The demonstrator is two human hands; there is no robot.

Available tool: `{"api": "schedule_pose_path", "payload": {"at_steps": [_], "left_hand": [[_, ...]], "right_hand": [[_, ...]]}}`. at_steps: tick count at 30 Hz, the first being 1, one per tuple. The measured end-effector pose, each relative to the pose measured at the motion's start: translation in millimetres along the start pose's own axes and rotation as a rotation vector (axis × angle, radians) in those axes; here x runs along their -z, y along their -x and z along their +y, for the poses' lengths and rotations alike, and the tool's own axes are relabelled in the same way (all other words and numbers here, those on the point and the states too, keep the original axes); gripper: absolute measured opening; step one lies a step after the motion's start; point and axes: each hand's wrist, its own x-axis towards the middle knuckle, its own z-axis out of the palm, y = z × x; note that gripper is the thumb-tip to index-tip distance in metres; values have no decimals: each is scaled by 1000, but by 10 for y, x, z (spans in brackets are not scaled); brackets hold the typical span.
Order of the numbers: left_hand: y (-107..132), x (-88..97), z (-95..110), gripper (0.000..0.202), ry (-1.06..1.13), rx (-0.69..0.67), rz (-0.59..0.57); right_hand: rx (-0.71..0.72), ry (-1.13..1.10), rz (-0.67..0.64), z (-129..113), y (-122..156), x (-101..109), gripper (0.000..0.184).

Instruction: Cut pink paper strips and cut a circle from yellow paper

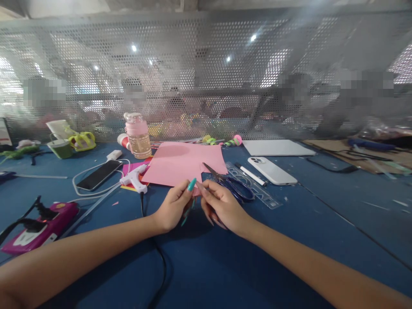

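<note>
Both my hands meet at the table's middle, pinching a small pink paper piece point(197, 190) between them. My left hand point(174, 207) has teal nails, its fingers curled round the piece's left side. My right hand point(222, 207) pinches the right side. Just beyond lies a large pink paper sheet point(185, 163) on the blue table point(289, 223). Scissors point(227, 180) with dark handles rest beside my right hand, on a clear stencil ruler point(254, 185).
A white glue gun point(134, 178), a dark phone point(99, 175) on a cable, a pink bottle point(138, 135) and a magenta power strip point(41, 229) sit left. A white phone point(272, 171), a marker point(251, 174) and a white tablet point(277, 147) lie right. A perforated metal screen point(206, 77) stands behind.
</note>
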Motion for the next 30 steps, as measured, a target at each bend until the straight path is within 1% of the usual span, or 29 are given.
{"api": "schedule_pose_path", "payload": {"at_steps": [7,10,12,16,19,21,27,30], "left_hand": [[-7,5,-19,39,-16,-10,-1],[-14,14,-29,35,-91,-15,-8],[-15,20,-30,30,-171,-34,8],[-9,26,-19,18,-353,-139,72],[-2,26,-7,16,-484,-221,53],[1,28,0,19,-526,-249,38],[20,35,15,16,-509,-272,9],[24,34,6,14,-469,-258,10]], "right_hand": [[15,-27,-13,22,-7,-18,29],[9,-76,-4,20,1,-44,27],[-3,-110,-6,18,8,-61,26],[-17,-145,-13,29,11,-74,26],[-28,-154,-9,46,4,-66,26],[-33,-150,3,52,-3,-61,27],[-19,-145,55,48,-23,-47,32],[-48,-121,54,48,-31,-33,35]]}}
